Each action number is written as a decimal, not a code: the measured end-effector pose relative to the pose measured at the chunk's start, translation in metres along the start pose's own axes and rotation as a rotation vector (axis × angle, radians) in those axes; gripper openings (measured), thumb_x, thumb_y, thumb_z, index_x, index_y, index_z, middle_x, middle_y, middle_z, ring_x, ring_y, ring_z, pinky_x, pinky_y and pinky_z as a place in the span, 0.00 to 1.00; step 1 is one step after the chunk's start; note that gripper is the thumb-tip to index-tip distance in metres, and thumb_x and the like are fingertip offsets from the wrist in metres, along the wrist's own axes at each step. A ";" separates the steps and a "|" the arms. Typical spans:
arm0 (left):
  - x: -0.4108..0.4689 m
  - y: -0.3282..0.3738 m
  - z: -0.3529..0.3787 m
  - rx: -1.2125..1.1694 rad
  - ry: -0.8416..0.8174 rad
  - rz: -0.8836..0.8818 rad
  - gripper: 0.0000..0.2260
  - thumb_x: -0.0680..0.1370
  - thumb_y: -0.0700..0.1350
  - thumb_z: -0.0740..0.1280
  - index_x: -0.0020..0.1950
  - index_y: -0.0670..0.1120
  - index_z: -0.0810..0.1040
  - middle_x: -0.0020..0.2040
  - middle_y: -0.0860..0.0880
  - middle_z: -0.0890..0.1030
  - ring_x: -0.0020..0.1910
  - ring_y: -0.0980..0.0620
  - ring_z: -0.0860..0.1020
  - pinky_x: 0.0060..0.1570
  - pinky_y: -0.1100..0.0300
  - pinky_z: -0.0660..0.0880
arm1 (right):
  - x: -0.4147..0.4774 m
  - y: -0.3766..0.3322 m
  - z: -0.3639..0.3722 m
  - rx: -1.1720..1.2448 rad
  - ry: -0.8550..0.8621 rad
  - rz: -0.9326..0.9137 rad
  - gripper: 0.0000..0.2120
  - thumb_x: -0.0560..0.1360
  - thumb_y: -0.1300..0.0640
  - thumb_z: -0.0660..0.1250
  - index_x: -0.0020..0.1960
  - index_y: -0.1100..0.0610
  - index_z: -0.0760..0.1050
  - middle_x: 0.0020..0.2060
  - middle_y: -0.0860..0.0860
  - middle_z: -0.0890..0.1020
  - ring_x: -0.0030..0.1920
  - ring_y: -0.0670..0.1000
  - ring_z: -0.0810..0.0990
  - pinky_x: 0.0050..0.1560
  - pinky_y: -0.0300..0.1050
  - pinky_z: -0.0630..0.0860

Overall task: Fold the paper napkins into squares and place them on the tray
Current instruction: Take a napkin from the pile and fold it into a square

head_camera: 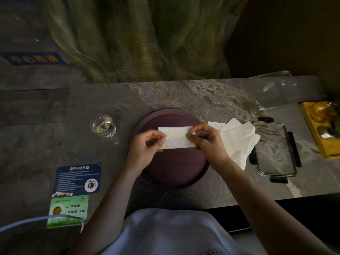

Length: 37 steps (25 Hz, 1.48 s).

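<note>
A white paper napkin, folded into a long rectangle, is held just above the round dark purple tray. My left hand pinches its left end between thumb and fingers. My right hand pinches its right end. A loose pile of unfolded white napkins lies on the grey stone table right of the tray, partly behind my right wrist. No napkin lies on the bare part of the tray that shows.
A small glass of clear liquid stands left of the tray. A glass lid with black clips lies right of the napkin pile, a yellow tray beyond it. Two printed stickers sit at the table's near left.
</note>
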<state>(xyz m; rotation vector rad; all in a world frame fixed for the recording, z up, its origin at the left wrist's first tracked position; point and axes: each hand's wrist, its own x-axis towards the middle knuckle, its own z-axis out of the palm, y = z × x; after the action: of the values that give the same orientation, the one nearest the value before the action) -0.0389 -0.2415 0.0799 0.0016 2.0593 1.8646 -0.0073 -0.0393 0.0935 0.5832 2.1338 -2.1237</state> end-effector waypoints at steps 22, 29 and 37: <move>0.121 -0.078 0.018 0.434 0.167 -0.195 0.13 0.75 0.37 0.67 0.57 0.48 0.81 0.57 0.51 0.82 0.51 0.56 0.80 0.55 0.64 0.75 | 0.121 0.076 0.015 -0.459 0.088 0.263 0.15 0.75 0.66 0.64 0.59 0.58 0.81 0.54 0.56 0.85 0.54 0.53 0.83 0.59 0.50 0.79; 0.142 -0.095 0.027 0.346 0.103 -0.296 0.19 0.75 0.35 0.67 0.65 0.44 0.76 0.65 0.47 0.75 0.60 0.56 0.76 0.54 0.71 0.72 | 0.151 0.095 0.016 -0.523 0.055 0.284 0.16 0.76 0.67 0.63 0.63 0.61 0.78 0.61 0.58 0.81 0.61 0.56 0.79 0.64 0.49 0.74; 0.150 -0.106 0.029 0.416 -0.002 -0.362 0.26 0.75 0.37 0.68 0.73 0.44 0.67 0.74 0.47 0.64 0.71 0.50 0.68 0.68 0.54 0.69 | 0.164 0.106 0.020 -0.563 0.002 0.290 0.19 0.73 0.68 0.65 0.64 0.62 0.76 0.63 0.57 0.79 0.63 0.56 0.77 0.65 0.48 0.74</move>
<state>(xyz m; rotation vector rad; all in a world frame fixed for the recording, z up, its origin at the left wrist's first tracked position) -0.1464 -0.1911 -0.0633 -0.2452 2.2303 1.2069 -0.1296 -0.0273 -0.0597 0.7601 2.3244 -1.2949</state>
